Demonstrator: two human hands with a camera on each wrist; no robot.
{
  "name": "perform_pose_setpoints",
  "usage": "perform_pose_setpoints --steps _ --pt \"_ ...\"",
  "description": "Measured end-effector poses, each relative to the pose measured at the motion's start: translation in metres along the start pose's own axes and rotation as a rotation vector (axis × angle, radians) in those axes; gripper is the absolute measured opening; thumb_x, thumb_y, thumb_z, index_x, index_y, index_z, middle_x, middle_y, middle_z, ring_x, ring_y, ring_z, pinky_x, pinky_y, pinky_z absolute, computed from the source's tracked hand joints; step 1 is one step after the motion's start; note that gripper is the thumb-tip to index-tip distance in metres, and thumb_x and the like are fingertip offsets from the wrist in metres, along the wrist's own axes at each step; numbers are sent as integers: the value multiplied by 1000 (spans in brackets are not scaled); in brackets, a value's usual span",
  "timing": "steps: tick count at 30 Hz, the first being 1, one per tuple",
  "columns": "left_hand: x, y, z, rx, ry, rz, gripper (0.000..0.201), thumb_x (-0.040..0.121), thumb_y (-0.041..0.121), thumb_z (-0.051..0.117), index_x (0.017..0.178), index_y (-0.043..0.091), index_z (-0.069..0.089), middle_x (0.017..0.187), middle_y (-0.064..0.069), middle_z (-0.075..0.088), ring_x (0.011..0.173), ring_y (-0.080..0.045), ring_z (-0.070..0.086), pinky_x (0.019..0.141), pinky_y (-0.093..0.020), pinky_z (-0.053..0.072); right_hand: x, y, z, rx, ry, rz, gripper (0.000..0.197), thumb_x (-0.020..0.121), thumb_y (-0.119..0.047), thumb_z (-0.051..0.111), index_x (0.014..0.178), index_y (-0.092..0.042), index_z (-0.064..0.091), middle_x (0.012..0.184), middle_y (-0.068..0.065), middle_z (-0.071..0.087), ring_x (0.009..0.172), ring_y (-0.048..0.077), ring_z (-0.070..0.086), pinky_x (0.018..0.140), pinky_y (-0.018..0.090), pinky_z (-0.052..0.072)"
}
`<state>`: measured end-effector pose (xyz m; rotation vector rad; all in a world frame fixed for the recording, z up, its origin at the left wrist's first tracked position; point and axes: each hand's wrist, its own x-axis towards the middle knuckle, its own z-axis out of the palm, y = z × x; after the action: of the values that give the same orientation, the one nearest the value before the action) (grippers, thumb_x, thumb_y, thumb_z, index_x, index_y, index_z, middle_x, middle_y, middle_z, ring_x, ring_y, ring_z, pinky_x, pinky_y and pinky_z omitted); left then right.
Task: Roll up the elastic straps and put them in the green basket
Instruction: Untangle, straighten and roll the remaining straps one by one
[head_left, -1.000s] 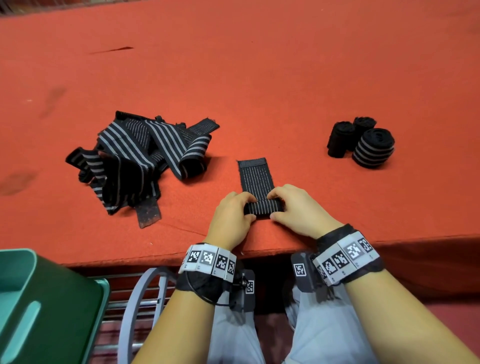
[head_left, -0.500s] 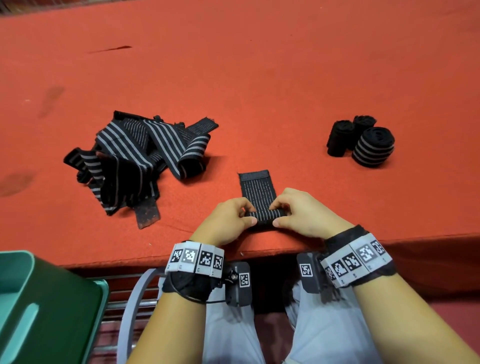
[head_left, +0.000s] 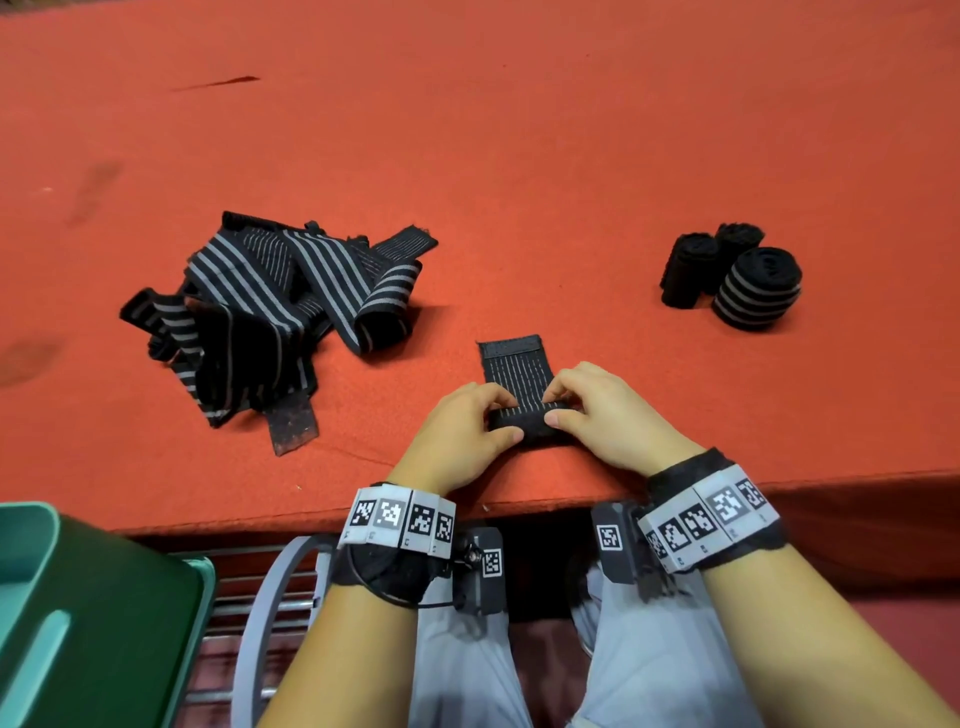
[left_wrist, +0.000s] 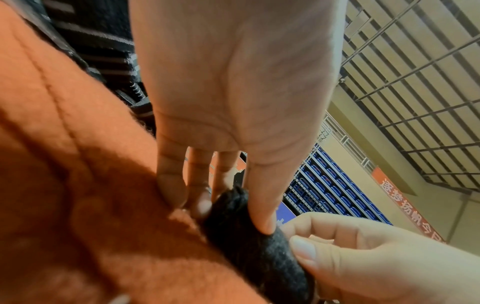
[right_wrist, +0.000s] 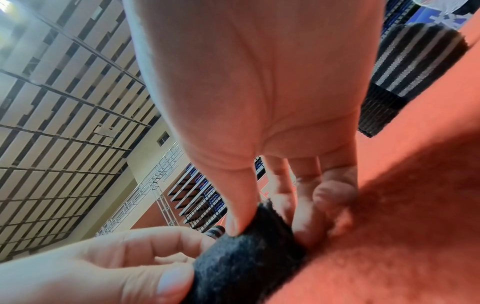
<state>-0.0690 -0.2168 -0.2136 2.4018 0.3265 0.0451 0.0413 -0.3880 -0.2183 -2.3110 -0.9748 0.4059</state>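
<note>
A black elastic strap (head_left: 514, 366) with thin grey lines lies on the red table near its front edge. Its near end is wound into a tight roll (head_left: 530, 421). My left hand (head_left: 462, 436) pinches the roll's left end, thumb in front and fingers behind; the left wrist view shows the roll (left_wrist: 249, 236) under the thumb. My right hand (head_left: 602, 415) pinches the right end the same way, and the roll (right_wrist: 246, 257) fills the right wrist view. The green basket (head_left: 78, 623) stands below the table at the lower left.
A loose heap of striped straps (head_left: 270, 306) lies to the left of my hands. Three rolled straps (head_left: 732, 275) stand at the right. The red table (head_left: 519, 156) stretches far back. A grey metal frame (head_left: 270, 597) sits below the table edge beside the basket.
The flat part of the strap has grown shorter and the roll thicker. Both hands have stayed at the table's front edge, turning the roll forward.
</note>
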Motion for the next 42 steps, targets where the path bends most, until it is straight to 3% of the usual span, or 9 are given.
perform_pose_setpoints --steps 4,10,14,19,25,31,34,38,42 --pt "2 -2 1 -1 1 -14 28 87 26 71 114 21 66 105 2 61 99 -16 57 93 -32 43 1 -1 1 -33 22 -28 18 91 -27 66 109 -24 61 106 -5 58 98 13 54 90 35 43" --pt "4 -2 3 -55 -1 -36 24 91 24 66 113 28 58 108 5 62 101 -16 57 94 -37 45 -2 -3 -3 -42 -77 -58 42 77 -22 78 110 -30 54 100 -10 54 78 -3 46 76 29 40" --pt "2 -1 2 -41 2 -34 21 90 28 66 110 31 59 105 5 63 98 -17 58 92 -40 46 0 -4 -2 -25 -42 -28 37 79 -18 78 109 -28 58 100 -8 55 82 6 49 80 31 41" --pt "-1 -3 2 -37 -8 -22 43 77 19 79 114 30 61 104 6 57 89 -11 54 89 -34 47 -1 -3 0 -15 -23 -10 34 82 -21 76 108 -32 59 102 -8 57 91 12 53 83 31 41" --pt "0 0 2 18 13 -29 40 82 17 76 118 29 63 102 7 53 99 -13 53 91 -30 42 0 -6 0 -35 -32 2 34 85 -22 73 116 -28 61 111 -4 60 102 15 55 93 34 43" --pt "-2 4 -1 19 -15 -37 37 85 18 73 119 28 61 109 5 59 102 -13 55 93 -31 42 -4 -11 -4 -37 -50 -1 32 89 -19 69 114 -28 51 97 -10 57 87 14 53 76 30 37" --pt "-8 5 -6 -57 -63 -44 35 85 17 73 114 30 58 101 9 60 88 -7 57 82 -25 44 -8 -14 -12 -55 -113 20 25 90 -22 68 110 -28 54 86 -15 54 83 13 55 74 31 39" --pt "-13 5 -14 -133 -189 -74 25 85 17 74 102 27 59 88 5 62 65 -4 56 68 -25 47 -10 -15 -19 -59 -222 36 21 90 -24 68 107 -30 59 96 -11 58 83 9 56 80 32 45" --pt "-11 5 -13 -129 -236 -112 19 85 20 74 99 27 63 91 2 65 72 -10 59 75 -34 51 -8 -12 -16 -100 -247 31 18 90 -26 68 107 -31 61 101 -13 49 95 10 48 88 31 40"
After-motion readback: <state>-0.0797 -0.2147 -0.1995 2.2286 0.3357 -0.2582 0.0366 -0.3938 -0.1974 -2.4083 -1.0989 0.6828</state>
